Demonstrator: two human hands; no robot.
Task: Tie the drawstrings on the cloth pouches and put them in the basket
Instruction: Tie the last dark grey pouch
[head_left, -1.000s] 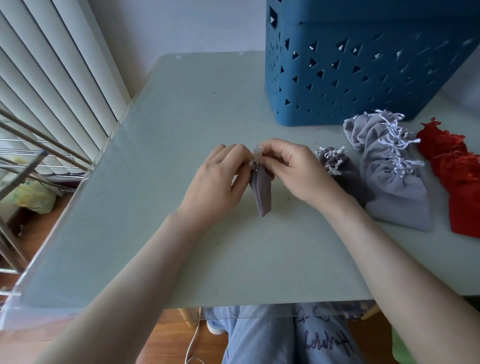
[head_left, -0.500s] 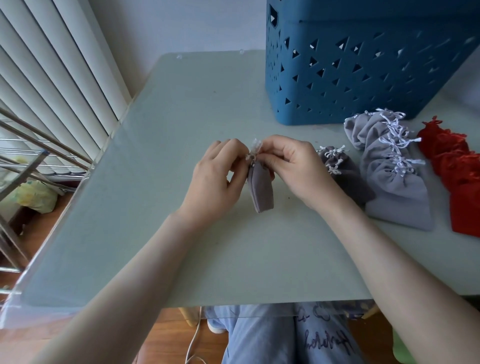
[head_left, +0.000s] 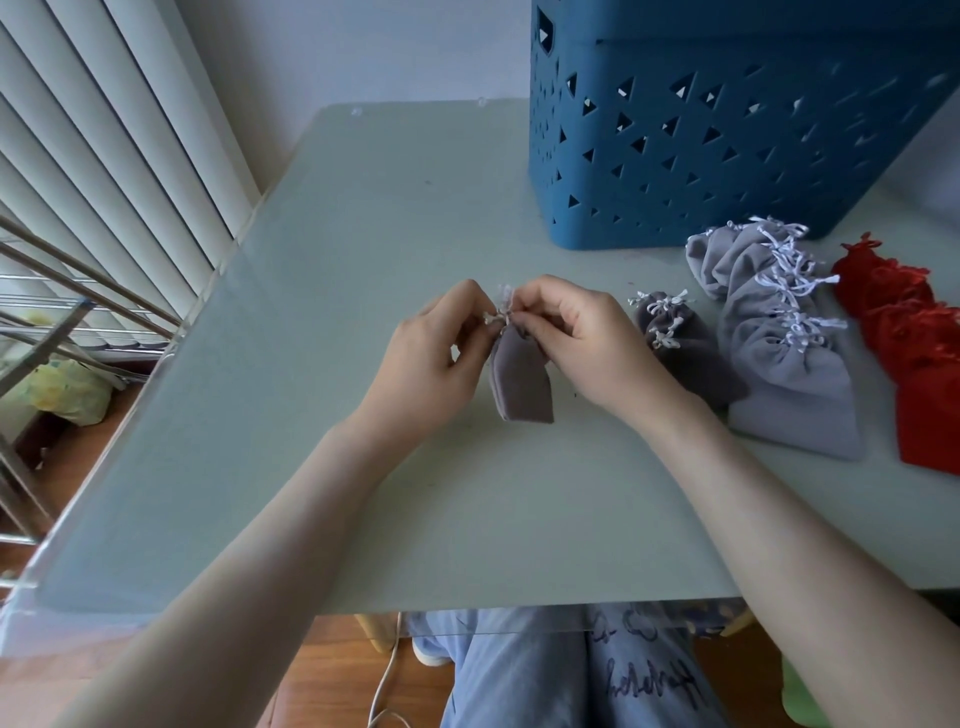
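Grey pouch (head_left: 521, 382), nearer than the blue basket (head_left: 727, 140), has its drawstrings (head_left: 497, 316) pinched by left hand (head_left: 434, 364) and right hand (head_left: 576, 338).

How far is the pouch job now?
Done: cannot tell; the basket hides its contents. In hand: left hand and right hand pinch the drawstrings of one grey pouch. Left: dark grey pouches, light grey pouches and red pouches lie beside the basket.

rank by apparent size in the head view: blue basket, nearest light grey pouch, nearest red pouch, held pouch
1. blue basket
2. nearest light grey pouch
3. nearest red pouch, cut off by the frame edge, so unsure against 2
4. held pouch, clearly smallest
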